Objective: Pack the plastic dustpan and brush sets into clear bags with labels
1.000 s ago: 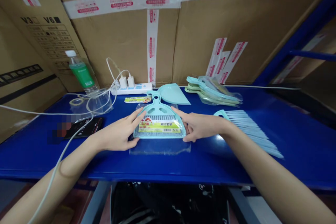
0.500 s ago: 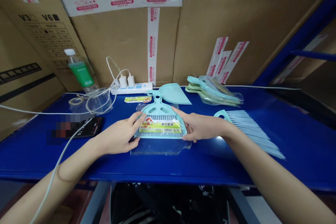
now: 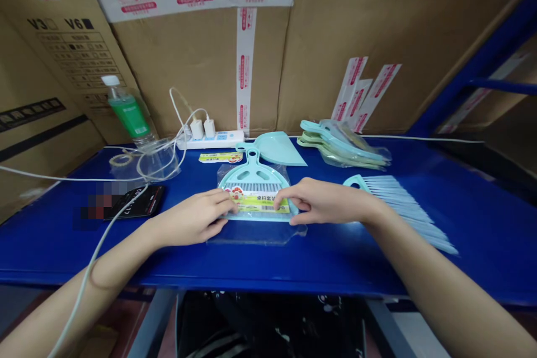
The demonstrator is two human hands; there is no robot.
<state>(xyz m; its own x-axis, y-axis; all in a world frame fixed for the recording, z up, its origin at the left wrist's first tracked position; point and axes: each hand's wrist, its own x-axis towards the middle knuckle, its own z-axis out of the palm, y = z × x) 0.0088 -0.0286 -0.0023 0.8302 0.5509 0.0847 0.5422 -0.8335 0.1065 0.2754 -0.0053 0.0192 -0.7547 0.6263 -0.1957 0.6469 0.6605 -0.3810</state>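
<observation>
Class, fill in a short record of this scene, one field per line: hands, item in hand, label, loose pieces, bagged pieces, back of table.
Hands: left hand at the set's left side; right hand at its right
Item in hand: light-blue dustpan-and-brush set in clear plastic, lying flat, handle pointing away from the person
Label: yellow-green and white card across the brush bristles
Loose pieces: dustpan behind the set; brush beyond the right forearm
Bagged pieces: blue-and-green pile, back right
Back of table: white power strip, two plugs in it
</observation>
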